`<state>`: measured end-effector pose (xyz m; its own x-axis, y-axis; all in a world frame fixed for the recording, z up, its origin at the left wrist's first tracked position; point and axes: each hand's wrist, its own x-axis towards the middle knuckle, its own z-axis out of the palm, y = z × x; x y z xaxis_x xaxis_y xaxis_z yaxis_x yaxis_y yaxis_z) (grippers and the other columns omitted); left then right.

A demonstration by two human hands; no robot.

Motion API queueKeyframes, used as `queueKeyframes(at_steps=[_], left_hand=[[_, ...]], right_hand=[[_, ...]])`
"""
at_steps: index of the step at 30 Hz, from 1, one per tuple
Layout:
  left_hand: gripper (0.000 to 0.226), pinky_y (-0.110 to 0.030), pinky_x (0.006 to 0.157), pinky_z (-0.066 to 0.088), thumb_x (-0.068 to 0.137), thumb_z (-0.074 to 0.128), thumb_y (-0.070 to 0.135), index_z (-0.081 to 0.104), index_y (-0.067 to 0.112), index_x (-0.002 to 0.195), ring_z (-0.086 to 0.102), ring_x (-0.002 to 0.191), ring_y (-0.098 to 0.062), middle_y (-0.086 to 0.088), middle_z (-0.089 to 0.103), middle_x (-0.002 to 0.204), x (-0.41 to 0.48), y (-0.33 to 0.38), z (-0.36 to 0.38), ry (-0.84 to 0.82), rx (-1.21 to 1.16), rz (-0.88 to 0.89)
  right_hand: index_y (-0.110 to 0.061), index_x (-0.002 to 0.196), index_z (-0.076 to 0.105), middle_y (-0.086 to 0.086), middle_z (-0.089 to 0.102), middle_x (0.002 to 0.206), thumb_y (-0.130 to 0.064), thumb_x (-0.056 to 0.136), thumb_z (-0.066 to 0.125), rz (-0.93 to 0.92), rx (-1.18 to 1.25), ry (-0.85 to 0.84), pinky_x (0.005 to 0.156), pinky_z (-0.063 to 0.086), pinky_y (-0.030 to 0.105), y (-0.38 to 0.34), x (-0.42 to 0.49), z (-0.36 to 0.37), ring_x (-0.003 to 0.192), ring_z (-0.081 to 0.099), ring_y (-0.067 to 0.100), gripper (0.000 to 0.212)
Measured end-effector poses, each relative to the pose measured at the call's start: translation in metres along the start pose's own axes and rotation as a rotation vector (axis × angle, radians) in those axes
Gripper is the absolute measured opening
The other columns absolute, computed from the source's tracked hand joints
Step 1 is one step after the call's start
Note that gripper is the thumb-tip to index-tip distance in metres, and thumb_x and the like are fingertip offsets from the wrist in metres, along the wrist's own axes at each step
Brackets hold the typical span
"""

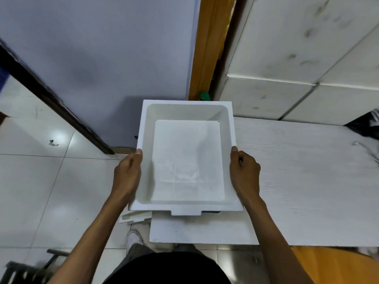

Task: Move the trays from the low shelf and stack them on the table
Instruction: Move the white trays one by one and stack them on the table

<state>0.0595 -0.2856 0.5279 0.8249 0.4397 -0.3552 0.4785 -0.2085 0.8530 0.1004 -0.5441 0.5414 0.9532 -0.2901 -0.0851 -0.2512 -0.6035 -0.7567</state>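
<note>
Holding the white tray [185, 158] with both hands, you have it level in front of your body.

Head view, items in order:

- Left hand [128, 173]: grips the tray's left rim. The thumb lies on top of the rim and the fingers are curled underneath, out of sight.
- Right hand [244, 173]: grips the right rim in the same way, thumb on top and fingers folded round the edge.
- Tray: square with a deep well, a wide flat rim and a notched lip on the near side. It sits over the left end of the table [303, 181], and its left part hangs past the table edge above the floor [41, 191]. You cannot tell from this view whether its base rests on anything.
- Second white piece [135, 217]: pokes out below the tray's near left corner, at the table's edge. It is mostly covered, so its full shape is not visible.
- Table: pale wood-grain top that runs off to the right.
- Green object [204, 96]: just beyond the tray's far rim, at the foot of the orange door frame [207, 48].
- White cabinets [287, 48]: behind the table, scuffed.
- Wall [102, 58]: pale and plain, to the left of the frame.
- White shoe [133, 238]: on the floor tiles near the table corner.
</note>
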Motion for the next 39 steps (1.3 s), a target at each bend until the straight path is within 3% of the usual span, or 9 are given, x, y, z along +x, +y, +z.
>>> queueKeyframes(at_steps=[4, 6, 10, 13, 16, 26, 32, 36, 39], left_hand=[[0.036, -0.027, 0.068, 0.039, 0.103, 0.04, 0.04, 0.061, 0.011, 0.099, 0.049, 0.074, -0.008, 0.002, 0.057, 0.086, -0.001, -0.004, 0.02, -0.018, 0.032, -0.019], [0.044, -0.025, 0.063, 0.036, 0.103, 0.039, 0.041, 0.059, 0.004, 0.091, 0.046, 0.071, -0.012, -0.003, 0.054, 0.081, -0.001, -0.009, 0.025, -0.026, 0.046, -0.041], [0.03, -0.015, 0.067, 0.036, 0.104, 0.037, 0.04, 0.05, 0.034, 0.078, 0.045, 0.071, 0.0, 0.015, 0.05, 0.078, 0.0, -0.015, 0.033, -0.039, 0.069, -0.067], [0.029, -0.021, 0.068, 0.039, 0.105, 0.036, 0.041, 0.052, 0.032, 0.083, 0.048, 0.074, -0.001, 0.013, 0.053, 0.08, 0.001, -0.017, 0.035, -0.033, 0.082, -0.068], [0.032, -0.016, 0.066, 0.035, 0.104, 0.037, 0.041, 0.053, 0.031, 0.079, 0.045, 0.07, -0.002, 0.011, 0.052, 0.078, 0.004, -0.016, 0.033, -0.02, 0.073, -0.082], [0.048, -0.025, 0.064, 0.037, 0.102, 0.039, 0.045, 0.059, 0.002, 0.095, 0.048, 0.074, -0.017, -0.011, 0.058, 0.088, 0.016, -0.021, 0.026, -0.009, 0.099, -0.063], [0.03, -0.021, 0.067, 0.037, 0.102, 0.04, 0.043, 0.05, 0.032, 0.077, 0.043, 0.069, -0.003, 0.013, 0.048, 0.075, 0.017, -0.018, 0.02, -0.016, 0.111, -0.029], [0.039, -0.021, 0.063, 0.036, 0.103, 0.038, 0.043, 0.056, 0.013, 0.086, 0.044, 0.069, -0.01, -0.002, 0.053, 0.08, 0.016, -0.018, 0.021, -0.008, 0.146, -0.02], [0.033, -0.017, 0.063, 0.033, 0.104, 0.036, 0.043, 0.047, 0.029, 0.076, 0.041, 0.067, -0.004, 0.011, 0.045, 0.073, 0.015, -0.02, 0.024, -0.008, 0.165, -0.018]], right_hand=[[-0.015, 0.055, 0.027, -0.004, 0.03, 0.048, -0.037, 0.102, 0.041, 0.066, 0.006, -0.024, 0.048, 0.025, 0.026, 0.022, 0.004, -0.002, 0.045, 0.028, 0.011, 0.053], [-0.015, 0.055, 0.028, -0.004, 0.031, 0.047, -0.037, 0.102, 0.042, 0.087, 0.006, -0.038, 0.047, 0.025, 0.026, 0.032, 0.005, -0.001, 0.045, 0.029, 0.011, 0.053], [-0.013, 0.055, 0.029, -0.001, 0.034, 0.048, -0.035, 0.101, 0.042, 0.084, -0.017, -0.053, 0.046, 0.026, 0.028, 0.038, 0.009, 0.001, 0.046, 0.032, 0.013, 0.053], [-0.013, 0.055, 0.031, 0.001, 0.037, 0.049, -0.036, 0.101, 0.043, 0.084, -0.016, -0.061, 0.047, 0.027, 0.028, 0.036, 0.014, 0.002, 0.047, 0.034, 0.014, 0.053], [-0.011, 0.057, 0.032, 0.003, 0.037, 0.051, -0.037, 0.101, 0.041, 0.095, -0.015, -0.066, 0.046, 0.028, 0.027, 0.035, 0.013, 0.006, 0.048, 0.035, 0.015, 0.052], [-0.014, 0.059, 0.029, 0.0, 0.033, 0.053, -0.037, 0.102, 0.039, 0.093, 0.013, -0.08, 0.044, 0.03, 0.02, 0.035, 0.007, 0.011, 0.05, 0.031, 0.013, 0.05], [-0.014, 0.059, 0.029, -0.001, 0.034, 0.054, -0.038, 0.102, 0.039, 0.128, 0.037, -0.098, 0.048, 0.028, 0.026, 0.031, 0.009, 0.015, 0.051, 0.033, 0.013, 0.05], [-0.013, 0.06, 0.031, 0.001, 0.037, 0.055, -0.041, 0.103, 0.036, 0.145, 0.022, -0.116, 0.05, 0.03, 0.027, 0.031, 0.009, 0.015, 0.053, 0.036, 0.014, 0.051], [-0.013, 0.06, 0.032, 0.001, 0.038, 0.055, -0.041, 0.102, 0.037, 0.159, 0.044, -0.114, 0.052, 0.03, 0.03, 0.03, 0.009, 0.014, 0.053, 0.037, 0.014, 0.051]])
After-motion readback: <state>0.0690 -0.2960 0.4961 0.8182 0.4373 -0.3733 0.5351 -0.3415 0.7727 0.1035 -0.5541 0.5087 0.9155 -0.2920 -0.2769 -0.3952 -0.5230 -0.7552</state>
